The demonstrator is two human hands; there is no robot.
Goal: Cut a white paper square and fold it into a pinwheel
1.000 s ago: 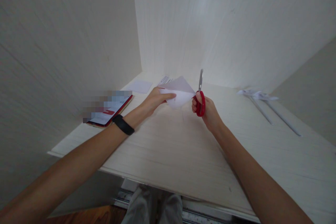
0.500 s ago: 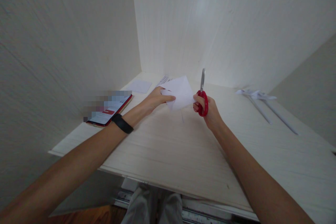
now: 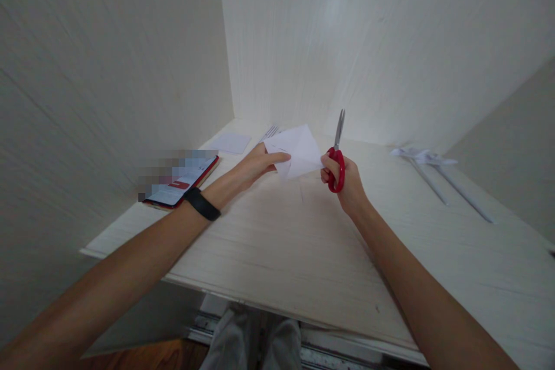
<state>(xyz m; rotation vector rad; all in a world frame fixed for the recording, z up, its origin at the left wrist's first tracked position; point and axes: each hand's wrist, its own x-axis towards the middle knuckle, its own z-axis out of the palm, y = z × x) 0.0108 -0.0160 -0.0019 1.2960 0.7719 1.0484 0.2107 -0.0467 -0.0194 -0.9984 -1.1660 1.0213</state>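
Left hand (image 3: 260,161) pinches the white sheet (image 3: 300,149) towards the back edge of the desk (image 3: 281,243); right hand (image 3: 350,182), curled tight round red scissors (image 3: 338,155) (blades up), seems to nip its corner. Two paper-topped sticks (image 3: 436,158), back-right corner, look finished; this sheet doesn't; the back-left paper square (image 3: 232,143) looks uncut.

Matt paper (image 3: 304,152), shiny metal blades (image 3: 339,132)
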